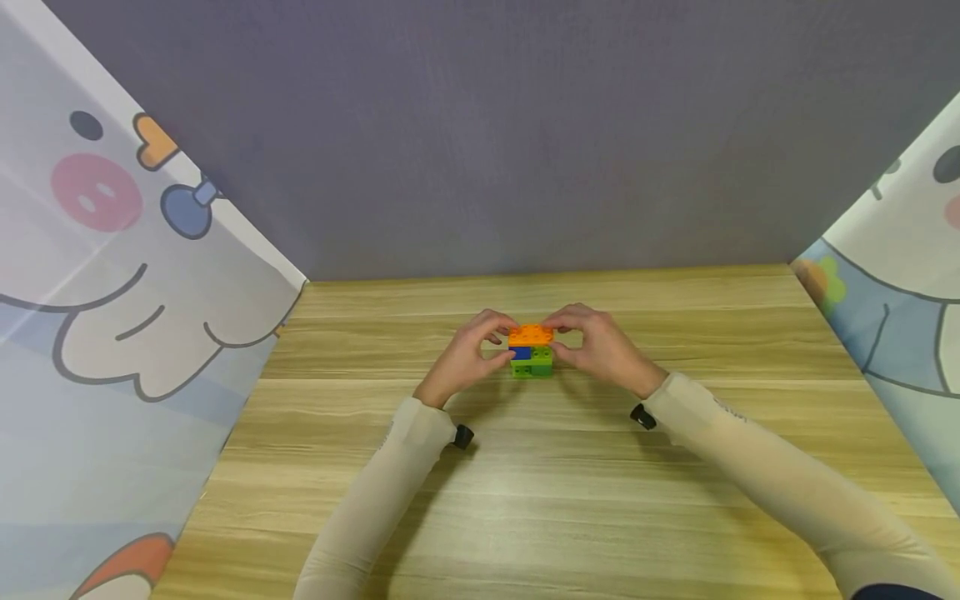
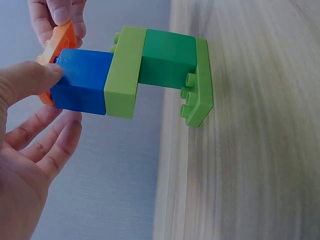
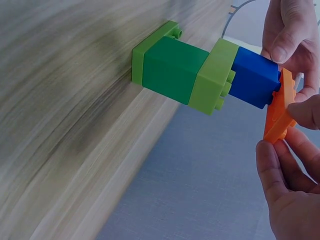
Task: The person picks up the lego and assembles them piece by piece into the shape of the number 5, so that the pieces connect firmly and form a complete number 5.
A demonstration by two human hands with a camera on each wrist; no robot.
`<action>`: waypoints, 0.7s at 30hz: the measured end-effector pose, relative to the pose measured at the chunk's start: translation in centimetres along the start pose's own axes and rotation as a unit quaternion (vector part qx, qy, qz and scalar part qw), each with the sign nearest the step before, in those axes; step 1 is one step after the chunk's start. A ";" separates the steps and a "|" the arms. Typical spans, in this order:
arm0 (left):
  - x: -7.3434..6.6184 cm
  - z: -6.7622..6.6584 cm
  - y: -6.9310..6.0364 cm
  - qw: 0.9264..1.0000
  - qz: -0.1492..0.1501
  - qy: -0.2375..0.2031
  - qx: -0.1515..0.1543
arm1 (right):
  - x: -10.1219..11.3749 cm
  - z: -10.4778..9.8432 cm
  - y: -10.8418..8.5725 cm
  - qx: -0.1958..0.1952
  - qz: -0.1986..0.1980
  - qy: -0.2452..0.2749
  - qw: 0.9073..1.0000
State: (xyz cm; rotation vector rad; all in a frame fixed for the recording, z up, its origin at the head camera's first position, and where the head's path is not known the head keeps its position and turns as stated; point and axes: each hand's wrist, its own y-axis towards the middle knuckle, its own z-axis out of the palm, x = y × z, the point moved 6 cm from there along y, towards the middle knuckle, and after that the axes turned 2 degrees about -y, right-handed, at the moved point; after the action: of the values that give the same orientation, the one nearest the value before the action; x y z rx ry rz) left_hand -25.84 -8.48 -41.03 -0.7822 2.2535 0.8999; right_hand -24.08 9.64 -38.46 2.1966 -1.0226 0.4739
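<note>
A tower of toy building bricks stands upright on the table. Above its light green base plate [image 2: 204, 82] come a dark green brick [image 2: 167, 57], a light green brick [image 2: 123, 72] and a blue brick [image 2: 82, 82]. On top, an orange brick [image 1: 531, 335] sits slightly tilted over the blue brick's studs and overhangs to the right. My left hand [image 1: 471, 354] holds the orange brick's left end, its thumb against the blue brick's upper edge. With thumb and fingers, my right hand [image 1: 603, 346] pinches the orange brick's right end.
The wooden table [image 1: 555, 500] runs back to a grey panel [image 1: 525, 142]. Panels with cartoon prints [image 1: 112, 275] stand at both sides. A black wrist device [image 1: 463, 437] shows at the left cuff, another [image 1: 642, 417] at the right.
</note>
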 end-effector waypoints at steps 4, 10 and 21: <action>-0.1 0.1 0.0 1.000 0.006 0.008 -0.001 | 0.2 0.0 0.1 -0.001 -0.009 0.004 1.000; 0.0 0.3 0.1 1.000 0.002 0.021 0.003 | 0.2 0.1 0.1 0.007 -0.009 0.011 1.000; 0.1 0.3 0.0 1.000 0.004 0.016 0.002 | -0.4 0.0 0.0 0.015 0.010 0.009 1.000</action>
State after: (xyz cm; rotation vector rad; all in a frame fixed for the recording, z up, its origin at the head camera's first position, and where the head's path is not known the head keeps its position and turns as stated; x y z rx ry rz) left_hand -25.83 -8.29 -41.25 -0.7900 2.2868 0.8916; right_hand -24.36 9.80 -38.70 2.2060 -1.0351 0.5190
